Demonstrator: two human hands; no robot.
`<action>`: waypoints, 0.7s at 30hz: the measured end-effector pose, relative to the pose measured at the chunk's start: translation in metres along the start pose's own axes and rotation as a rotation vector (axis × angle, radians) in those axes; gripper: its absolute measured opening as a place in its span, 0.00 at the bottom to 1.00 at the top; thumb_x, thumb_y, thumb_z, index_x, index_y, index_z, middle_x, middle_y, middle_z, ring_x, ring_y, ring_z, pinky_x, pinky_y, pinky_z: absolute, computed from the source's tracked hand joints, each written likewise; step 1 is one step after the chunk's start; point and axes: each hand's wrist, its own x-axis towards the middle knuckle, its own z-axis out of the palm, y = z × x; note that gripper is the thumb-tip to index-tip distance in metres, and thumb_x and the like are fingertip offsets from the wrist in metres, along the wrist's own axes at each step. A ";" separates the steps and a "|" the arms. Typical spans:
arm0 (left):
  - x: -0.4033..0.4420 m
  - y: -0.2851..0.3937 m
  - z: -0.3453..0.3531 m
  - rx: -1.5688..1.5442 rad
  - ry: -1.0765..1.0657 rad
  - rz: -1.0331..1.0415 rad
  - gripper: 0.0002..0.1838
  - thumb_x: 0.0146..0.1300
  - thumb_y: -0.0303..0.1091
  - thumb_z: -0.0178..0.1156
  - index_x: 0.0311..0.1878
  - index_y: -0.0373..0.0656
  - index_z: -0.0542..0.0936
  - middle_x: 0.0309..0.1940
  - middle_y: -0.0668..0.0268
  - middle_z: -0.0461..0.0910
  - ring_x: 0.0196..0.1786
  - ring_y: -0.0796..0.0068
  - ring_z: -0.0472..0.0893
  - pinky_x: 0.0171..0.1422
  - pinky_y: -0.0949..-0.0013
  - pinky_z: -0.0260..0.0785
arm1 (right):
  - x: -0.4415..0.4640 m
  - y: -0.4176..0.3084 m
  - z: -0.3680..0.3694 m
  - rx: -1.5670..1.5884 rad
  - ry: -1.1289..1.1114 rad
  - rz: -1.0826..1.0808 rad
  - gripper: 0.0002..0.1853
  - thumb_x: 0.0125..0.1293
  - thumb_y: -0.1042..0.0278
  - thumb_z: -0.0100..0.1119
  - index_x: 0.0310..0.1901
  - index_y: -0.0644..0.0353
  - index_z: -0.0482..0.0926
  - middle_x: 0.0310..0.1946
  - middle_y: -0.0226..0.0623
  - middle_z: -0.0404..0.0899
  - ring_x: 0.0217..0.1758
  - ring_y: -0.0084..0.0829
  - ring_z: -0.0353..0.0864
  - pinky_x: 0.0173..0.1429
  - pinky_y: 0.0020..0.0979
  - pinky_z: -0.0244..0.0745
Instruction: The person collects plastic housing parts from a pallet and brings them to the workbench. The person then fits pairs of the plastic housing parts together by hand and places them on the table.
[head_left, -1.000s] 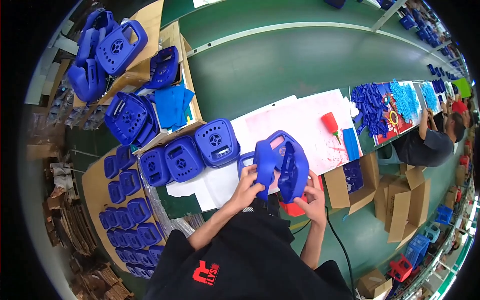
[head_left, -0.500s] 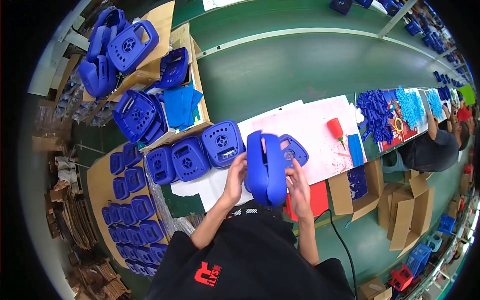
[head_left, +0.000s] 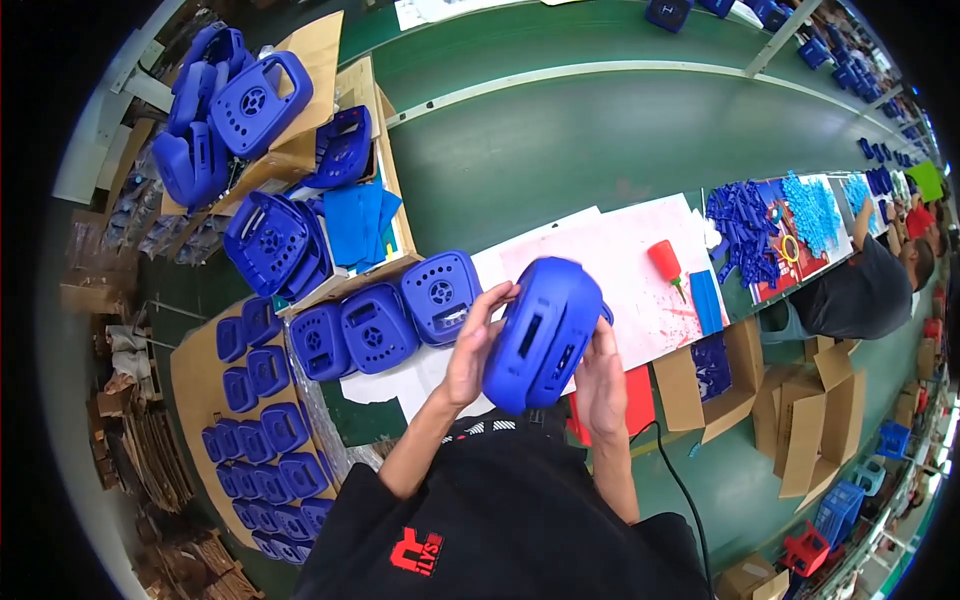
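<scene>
A blue plastic speaker housing (head_left: 545, 335) is held up in front of my body, its slotted narrow side facing me. My left hand (head_left: 468, 352) grips its left edge, with the thumb and fingers partly hidden behind it. On the other side my right hand (head_left: 603, 382) presses its fingers against the housing. Another blue part lies behind it on the stained white paper (head_left: 620, 240) and is mostly covered. To the left stand blue housings with round speaker grilles, the nearest (head_left: 440, 290) close to my left hand.
A red bottle (head_left: 664, 262) and a blue strip (head_left: 706, 302) lie on the paper. Blue housings fill a carton (head_left: 318, 75) at upper left and cover a cardboard sheet (head_left: 200, 385) below. Open cartons (head_left: 815, 430) stand at right, near a seated person (head_left: 865, 285).
The housing has turned from showing an open seam between its halves to showing its slotted side, with the seam no longer visible. Both hands have shifted their hold around it.
</scene>
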 end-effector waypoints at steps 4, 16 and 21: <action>-0.004 -0.015 0.000 0.538 -0.142 0.144 0.49 0.61 0.68 0.42 0.76 0.41 0.49 0.72 0.45 0.45 0.75 0.50 0.47 0.77 0.54 0.35 | 0.002 0.021 -0.005 -0.322 -0.010 -0.138 0.43 0.57 0.52 0.68 0.68 0.65 0.59 0.66 0.42 0.57 0.71 0.34 0.55 0.72 0.38 0.51; -0.032 0.018 -0.010 0.604 -0.415 0.423 0.64 0.38 0.45 0.77 0.77 0.66 0.46 0.74 0.41 0.34 0.76 0.38 0.39 0.75 0.45 0.43 | -0.015 0.011 -0.012 -0.462 -0.279 -0.425 0.52 0.38 0.67 0.80 0.69 0.61 0.63 0.71 0.49 0.50 0.75 0.46 0.51 0.73 0.42 0.53; -0.056 0.020 -0.022 0.633 -0.375 0.532 0.66 0.32 0.44 0.80 0.76 0.72 0.48 0.73 0.36 0.36 0.74 0.30 0.40 0.74 0.41 0.41 | -0.034 0.019 0.015 -0.453 -0.174 -0.422 0.45 0.42 0.66 0.79 0.64 0.63 0.68 0.63 0.59 0.66 0.68 0.53 0.65 0.69 0.47 0.59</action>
